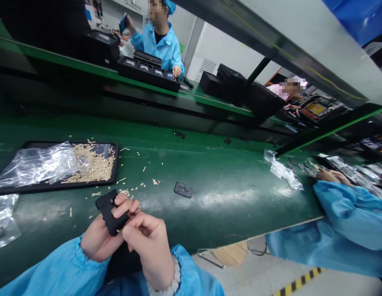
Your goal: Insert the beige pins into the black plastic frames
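Observation:
My left hand (100, 238) is closed around a black plastic housing (110, 211), tilted up off the bench, with its fingers over the far side. My right hand (149, 236) pinches a small tan strip (119, 231) at the housing's lower corner, thumb and forefinger together; most of the strip is hidden by the fingertips. Ahead and to the right, a flat dark plate with small holes (183, 190) lies on the green bench. Loose tan pieces (124, 192) are scattered just beyond the housing.
A black tray (116, 164) at left holds a heap of tan strips (96, 164) and clear plastic bags (45, 162). Another clear bag (283, 170) lies at right, near a co-worker's blue sleeve (348, 213). Across the shelf, a person in blue (160, 45) stands behind black boxes (147, 72).

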`<state>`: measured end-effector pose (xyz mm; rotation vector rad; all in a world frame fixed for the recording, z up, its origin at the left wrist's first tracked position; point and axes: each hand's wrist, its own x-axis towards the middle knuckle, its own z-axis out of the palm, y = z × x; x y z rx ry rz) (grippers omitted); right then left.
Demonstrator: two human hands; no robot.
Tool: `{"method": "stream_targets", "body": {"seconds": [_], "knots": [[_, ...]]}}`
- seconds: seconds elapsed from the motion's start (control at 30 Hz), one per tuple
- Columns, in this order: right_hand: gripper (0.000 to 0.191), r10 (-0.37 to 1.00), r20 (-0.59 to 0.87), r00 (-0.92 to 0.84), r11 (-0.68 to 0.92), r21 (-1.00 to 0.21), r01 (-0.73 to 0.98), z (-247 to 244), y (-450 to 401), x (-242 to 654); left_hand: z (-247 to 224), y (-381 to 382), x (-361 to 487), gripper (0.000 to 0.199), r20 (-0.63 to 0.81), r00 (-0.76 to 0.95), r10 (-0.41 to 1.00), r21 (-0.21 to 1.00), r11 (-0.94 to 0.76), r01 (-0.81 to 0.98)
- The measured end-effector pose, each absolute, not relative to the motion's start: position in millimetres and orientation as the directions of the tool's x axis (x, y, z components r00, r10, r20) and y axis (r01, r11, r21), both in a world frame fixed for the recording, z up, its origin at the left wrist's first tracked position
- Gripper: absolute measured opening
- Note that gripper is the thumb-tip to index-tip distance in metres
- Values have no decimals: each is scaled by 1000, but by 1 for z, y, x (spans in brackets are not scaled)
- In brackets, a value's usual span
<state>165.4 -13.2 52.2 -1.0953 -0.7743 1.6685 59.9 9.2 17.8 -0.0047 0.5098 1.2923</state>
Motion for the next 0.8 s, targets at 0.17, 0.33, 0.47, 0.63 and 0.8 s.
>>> {"method": "stream_targets", "body": {"seconds": [0.17, 0.33, 0.47, 0.63, 0.8], "knots": [[18, 944, -311, -112, -330, -875, -353, 53, -14, 164, 18, 10, 59, 38, -389, 148, 909, 327, 287, -900], [16, 957, -281, -69, -287, -898, -333, 53, -14, 162, 27, 10, 60, 42, -448, 121, 886, 412, 325, -851], [15, 973, -227, -42, -229, -925, -302, 52, -14, 162, 29, 7, 60, 42, -415, 92, 905, 467, 299, -832], [14, 987, -159, -30, -162, -971, -176, 53, -13, 167, 39, 8, 57, 44, -474, 52, 879, 587, 360, -725], [12, 985, -167, -47, -172, -970, -170, 53, -13, 172, 55, 7, 57, 54, -543, -96, 834, 661, 355, -661]]}}
